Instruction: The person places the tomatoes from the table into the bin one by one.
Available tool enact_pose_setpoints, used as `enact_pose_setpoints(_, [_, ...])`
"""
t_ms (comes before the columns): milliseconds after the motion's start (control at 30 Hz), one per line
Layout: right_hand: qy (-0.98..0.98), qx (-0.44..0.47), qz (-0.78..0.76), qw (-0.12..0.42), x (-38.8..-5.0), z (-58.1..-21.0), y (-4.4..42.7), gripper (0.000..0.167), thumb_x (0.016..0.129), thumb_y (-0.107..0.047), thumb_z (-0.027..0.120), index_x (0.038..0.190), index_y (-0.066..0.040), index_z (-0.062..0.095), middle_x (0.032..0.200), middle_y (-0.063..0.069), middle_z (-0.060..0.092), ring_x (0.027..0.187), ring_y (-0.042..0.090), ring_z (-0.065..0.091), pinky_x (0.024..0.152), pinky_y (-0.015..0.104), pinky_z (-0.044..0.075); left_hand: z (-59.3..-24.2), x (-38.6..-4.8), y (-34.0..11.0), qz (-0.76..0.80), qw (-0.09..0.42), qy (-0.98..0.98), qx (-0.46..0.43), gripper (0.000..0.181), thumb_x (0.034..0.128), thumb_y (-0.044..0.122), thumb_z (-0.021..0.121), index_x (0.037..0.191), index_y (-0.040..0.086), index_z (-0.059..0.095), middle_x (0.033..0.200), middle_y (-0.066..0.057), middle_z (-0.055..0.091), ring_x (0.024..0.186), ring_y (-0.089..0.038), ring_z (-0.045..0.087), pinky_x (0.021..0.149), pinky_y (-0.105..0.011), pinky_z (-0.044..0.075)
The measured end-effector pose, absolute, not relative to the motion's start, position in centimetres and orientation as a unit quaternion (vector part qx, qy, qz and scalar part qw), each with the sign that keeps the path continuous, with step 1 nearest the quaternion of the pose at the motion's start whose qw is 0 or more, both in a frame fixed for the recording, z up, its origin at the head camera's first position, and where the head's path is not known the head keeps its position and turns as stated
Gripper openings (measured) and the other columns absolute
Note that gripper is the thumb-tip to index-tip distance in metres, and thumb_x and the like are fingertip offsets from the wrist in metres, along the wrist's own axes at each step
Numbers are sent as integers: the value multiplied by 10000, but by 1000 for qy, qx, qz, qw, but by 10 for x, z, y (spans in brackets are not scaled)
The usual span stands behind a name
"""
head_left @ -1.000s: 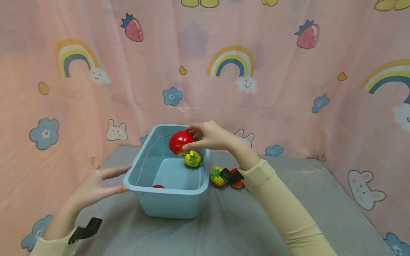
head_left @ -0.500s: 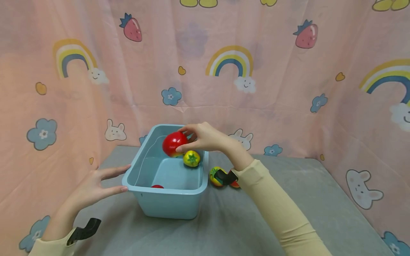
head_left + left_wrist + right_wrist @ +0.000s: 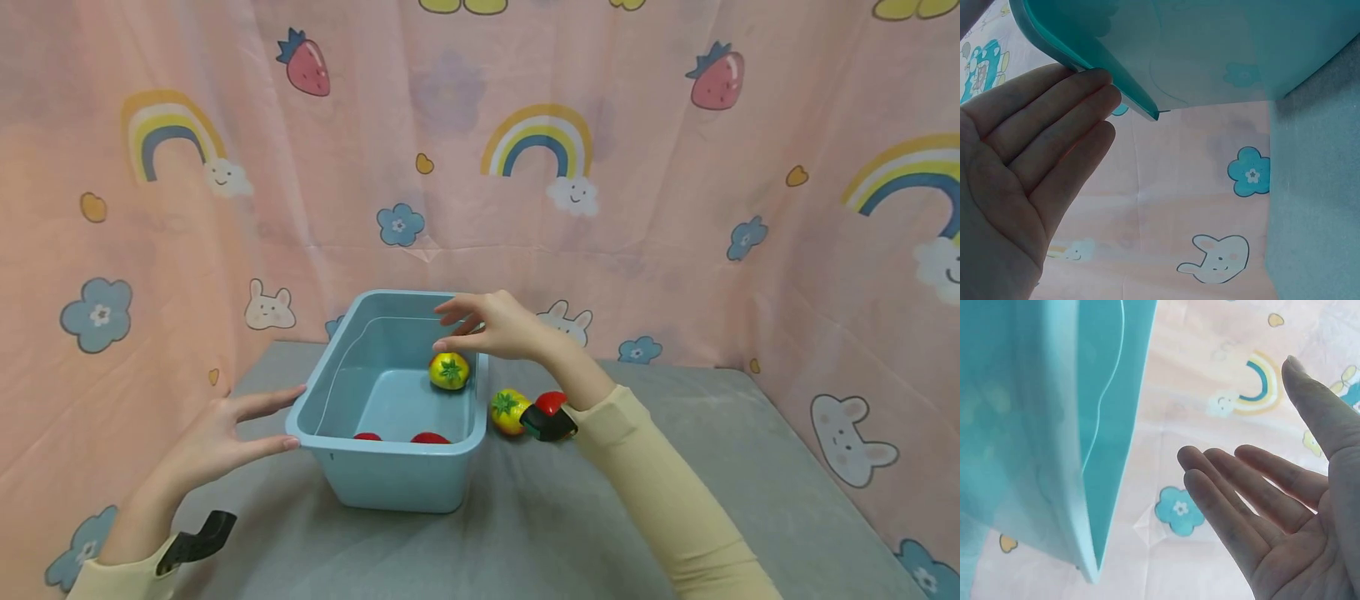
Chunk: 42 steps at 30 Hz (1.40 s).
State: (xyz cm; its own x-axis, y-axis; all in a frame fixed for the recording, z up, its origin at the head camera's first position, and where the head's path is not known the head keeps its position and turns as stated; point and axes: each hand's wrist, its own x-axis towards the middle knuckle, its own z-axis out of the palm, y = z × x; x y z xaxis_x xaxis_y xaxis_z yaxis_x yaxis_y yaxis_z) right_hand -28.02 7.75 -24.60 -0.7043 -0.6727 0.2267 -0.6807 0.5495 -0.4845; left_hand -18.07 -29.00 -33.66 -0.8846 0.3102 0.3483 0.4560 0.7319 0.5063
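A light blue basin (image 3: 397,475) stands on the grey cloth. The left hand (image 3: 217,442) touches its left rim with fingers nearly straight; in the left wrist view that hand (image 3: 1035,144) lies flat against the rim. Above the basin's right rim the right hand (image 3: 495,327) hangs with spread fingers and holds nothing, as the right hand (image 3: 1279,519) in the right wrist view also shows. Inside the basin are a yellow-green fruit (image 3: 449,372) below the right hand and two red items (image 3: 367,437) (image 3: 431,437) mostly hidden by the front rim.
Right of the basin, on the grey cloth (image 3: 720,467), lie another yellow-green fruit (image 3: 509,412) and a red one (image 3: 551,402), partly covered by the black strap piece at the right wrist. A pink patterned curtain (image 3: 645,250) hangs behind and at both sides.
The right hand has let go of the large red fruit and moved slightly right. A second red item now shows behind the basin's front rim. The left hand has stayed at the rim.
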Motion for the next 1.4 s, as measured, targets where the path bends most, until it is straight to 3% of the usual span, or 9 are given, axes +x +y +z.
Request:
enact_pose_setpoints(567, [-884, 321, 337, 43, -273, -271, 135, 463, 843, -327, 718, 1247, -131, 605, 1173, 70, 670, 1012, 199, 668, 792, 323, 562, -335, -180, -289, -305, 123, -919, -217, 587, 789, 310, 773, 1334, 280, 556, 1285, 60, 611, 1128, 97, 502, 880, -218, 458])
enact_pose_setpoints(1100, [-891, 288, 348, 47, -273, -295, 181, 466, 865, -348, 688, 1263, -128, 591, 1183, 65, 662, 1045, 222, 649, 881, 379, 531, -336, -179, -289, -307, 123, -918, -220, 587, 790, 300, 773, 1335, 276, 555, 1286, 51, 613, 1132, 114, 488, 875, -200, 450])
enact_pose_setpoints(1333, [-892, 276, 356, 43, -274, -307, 198, 464, 873, -331, 682, 1269, -109, 586, 1191, 83, 657, 1055, 234, 645, 920, 423, 506, -337, -179, -289, -306, 122, -920, -214, 585, 791, 299, 773, 1334, 257, 560, 1284, 35, 614, 1122, 126, 475, 878, -369, 498])
enact_pose_setpoints(1400, [-894, 268, 356, 45, -274, -311, 203, 467, 873, -331, 682, 1272, -107, 585, 1185, 86, 659, 1052, 237, 646, 915, 427, 508, -337, -179, -290, -306, 123, -919, -214, 585, 789, 297, 774, 1333, 258, 562, 1283, 36, 615, 1122, 126, 476, 880, -351, 495])
